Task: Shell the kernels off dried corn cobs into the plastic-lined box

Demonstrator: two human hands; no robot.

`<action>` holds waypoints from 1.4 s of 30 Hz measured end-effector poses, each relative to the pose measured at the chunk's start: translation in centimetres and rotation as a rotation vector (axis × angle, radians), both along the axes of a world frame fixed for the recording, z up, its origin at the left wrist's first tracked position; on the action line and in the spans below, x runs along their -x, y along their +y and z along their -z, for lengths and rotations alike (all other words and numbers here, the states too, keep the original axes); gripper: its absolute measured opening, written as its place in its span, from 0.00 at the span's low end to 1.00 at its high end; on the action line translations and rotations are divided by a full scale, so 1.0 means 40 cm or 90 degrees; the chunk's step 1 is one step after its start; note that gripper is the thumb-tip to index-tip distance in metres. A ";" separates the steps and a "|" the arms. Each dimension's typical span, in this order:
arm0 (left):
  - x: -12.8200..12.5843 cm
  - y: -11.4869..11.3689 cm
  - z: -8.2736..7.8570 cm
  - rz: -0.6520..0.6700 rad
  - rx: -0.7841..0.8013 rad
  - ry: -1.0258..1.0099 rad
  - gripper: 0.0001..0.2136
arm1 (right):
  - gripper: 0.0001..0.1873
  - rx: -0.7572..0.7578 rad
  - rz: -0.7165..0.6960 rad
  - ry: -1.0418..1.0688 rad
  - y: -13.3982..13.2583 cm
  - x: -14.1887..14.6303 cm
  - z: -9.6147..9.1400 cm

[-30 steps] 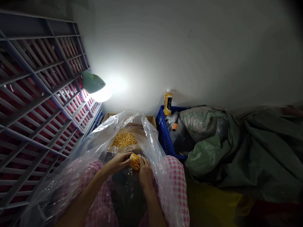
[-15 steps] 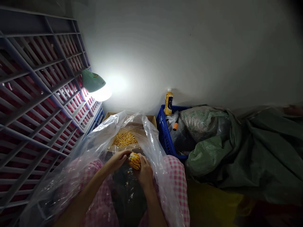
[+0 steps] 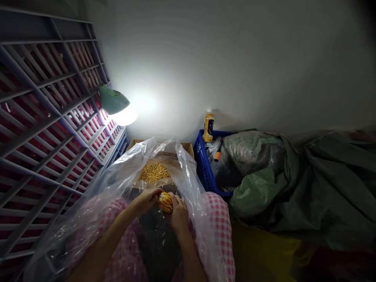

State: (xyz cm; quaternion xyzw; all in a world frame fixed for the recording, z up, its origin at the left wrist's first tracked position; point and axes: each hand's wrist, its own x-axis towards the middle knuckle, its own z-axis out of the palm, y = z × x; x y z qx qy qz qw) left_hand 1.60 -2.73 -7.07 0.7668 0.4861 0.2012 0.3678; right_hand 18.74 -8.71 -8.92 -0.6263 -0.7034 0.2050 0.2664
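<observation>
A partly stripped corn cob (image 3: 166, 202) is held between my two hands, yellow kernels on most of it and a pale bare patch at its upper left end. My left hand (image 3: 148, 199) is closed on that end. Around the right side of the cob, my right hand (image 3: 178, 213) has its fingers wrapped. Beyond them, a heap of loose corn kernels (image 3: 154, 172) lies inside a clear plastic bag (image 3: 188, 172). A few loose kernels show just below the cob, over the dark area between my knees.
A cardboard box (image 3: 188, 148) stands behind the bag. At left rises a slatted crate (image 3: 58, 113) with a lit lamp (image 3: 116, 103) hung on it. A blue basket (image 3: 208, 178) at right holds bags, with a yellow bottle (image 3: 208, 126) at its corner. Green tarpaulin (image 3: 331, 188) lies further right.
Both hands stay on the cob, which has turned and shifted slightly. Loose kernels now show just beneath it. The camera view has moved a little.
</observation>
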 end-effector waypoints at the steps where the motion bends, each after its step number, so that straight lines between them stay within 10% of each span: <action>1: 0.002 0.000 -0.007 -0.008 0.007 -0.025 0.16 | 0.33 -0.006 0.000 0.026 0.002 -0.002 0.000; 42: -0.015 -0.005 -0.012 0.031 0.011 -0.016 0.16 | 0.32 0.058 0.058 0.086 0.004 0.000 0.011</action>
